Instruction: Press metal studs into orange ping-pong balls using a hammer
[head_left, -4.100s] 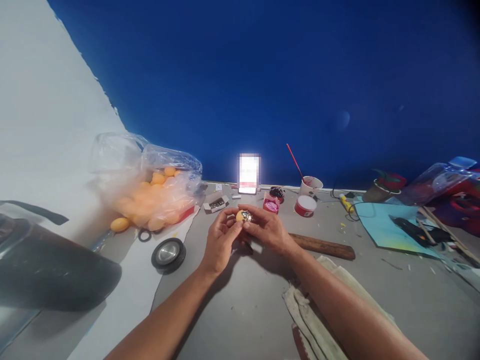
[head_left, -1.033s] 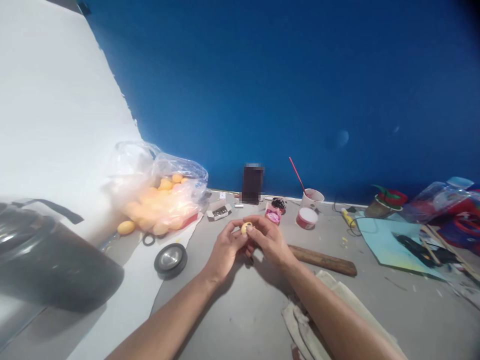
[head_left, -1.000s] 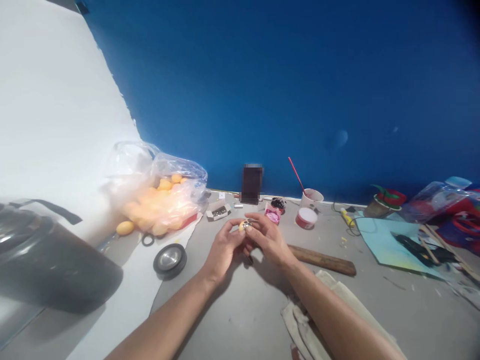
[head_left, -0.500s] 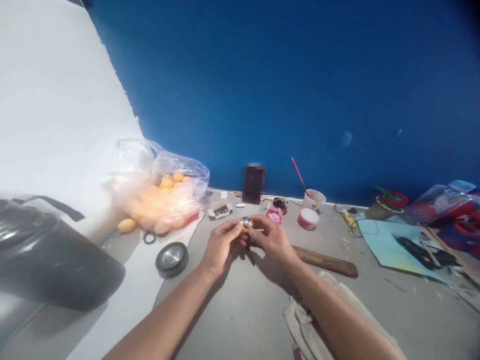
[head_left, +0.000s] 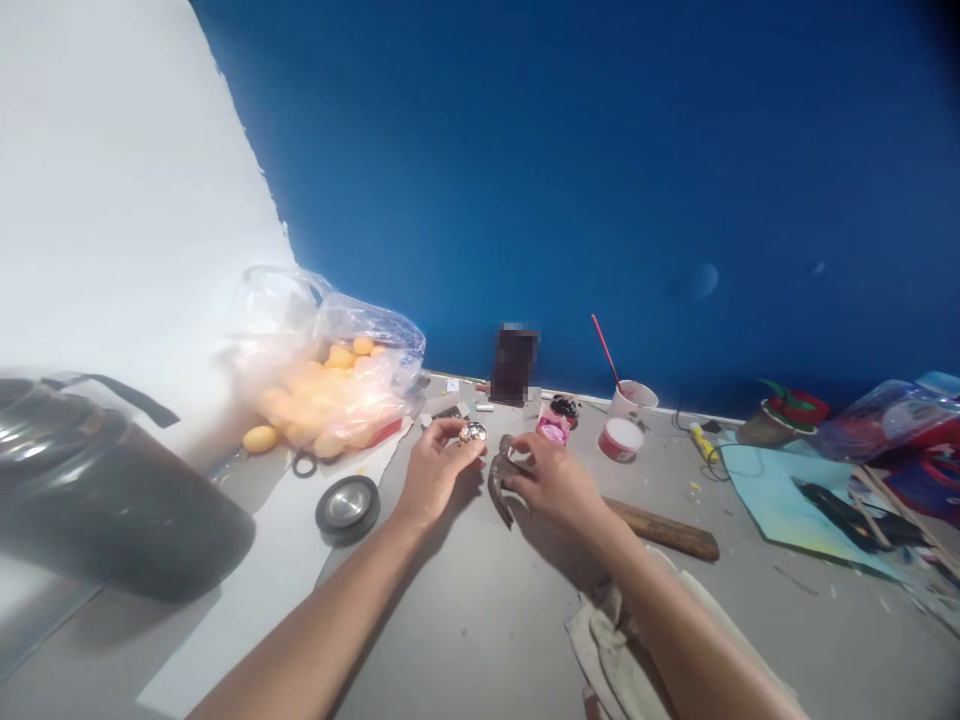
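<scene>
My left hand [head_left: 435, 475] pinches a small ball [head_left: 472, 434] between thumb and fingers, its top covered in shiny silvery bits. To the right, my right hand [head_left: 559, 480] is curled around a hammer [head_left: 664, 528] close to its head, thumb and forefinger on either side. The dark, curved claw reaches out past my fingertips, while the wooden handle lies along the table beyond my wrist. Behind my left hand stands a small open white box [head_left: 450, 408], partly hidden by the fingers.
Yellow balls fill a clear plastic bag [head_left: 367, 320] at the left. A round metal-centred lid [head_left: 348, 507] and a big dark bottle [head_left: 120, 500] are nearer. A phone [head_left: 514, 365], a pink tub [head_left: 621, 438] and a cup [head_left: 634, 400] stand behind. A cloth [head_left: 607, 640] lies under my right forearm.
Both hands were together at the shiny ball. Now my right hand has let go and come to the hammer head, while my left hand has moved slightly left with the ball.
</scene>
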